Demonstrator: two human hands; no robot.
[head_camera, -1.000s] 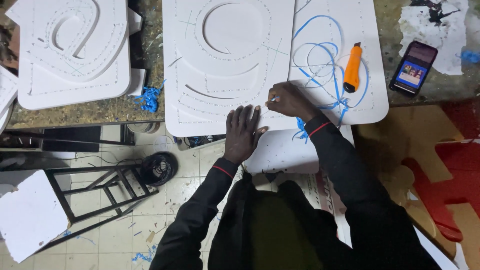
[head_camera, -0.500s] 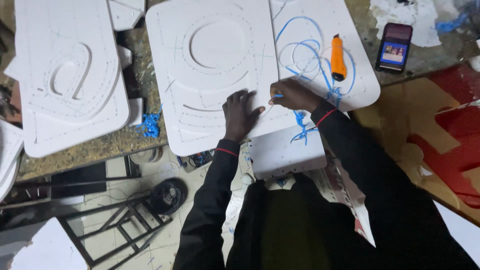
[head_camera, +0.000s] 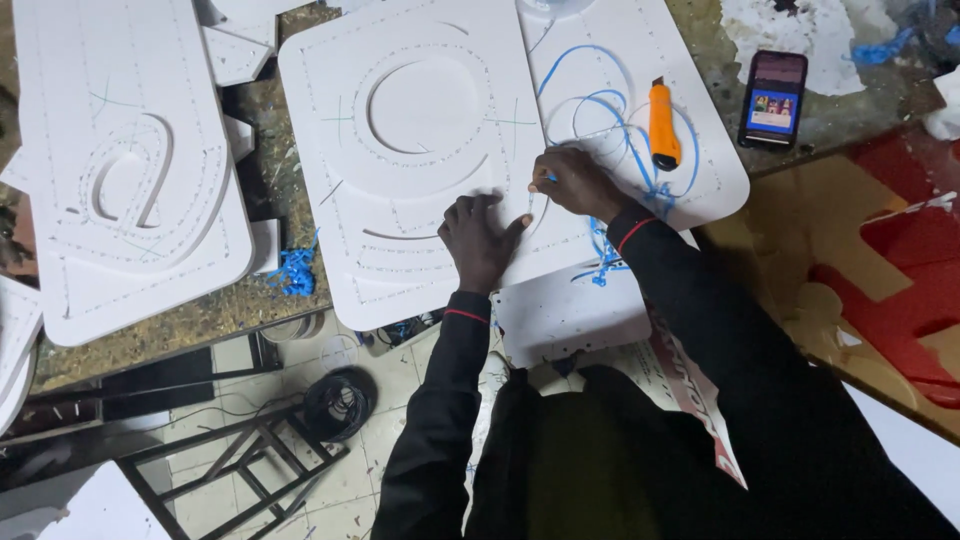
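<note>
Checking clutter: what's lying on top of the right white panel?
On the right panel: an orange knife, loops of blue cord, and the right hand. Whatever lies under that hand is hidden.

Black long sleeves (head_camera: 690, 300) (thin red cuff bands), seemingly a dark jacket, bare hands.

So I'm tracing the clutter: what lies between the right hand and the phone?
The orange utility knife lies between, on blue wire loops, in the head view.
</note>
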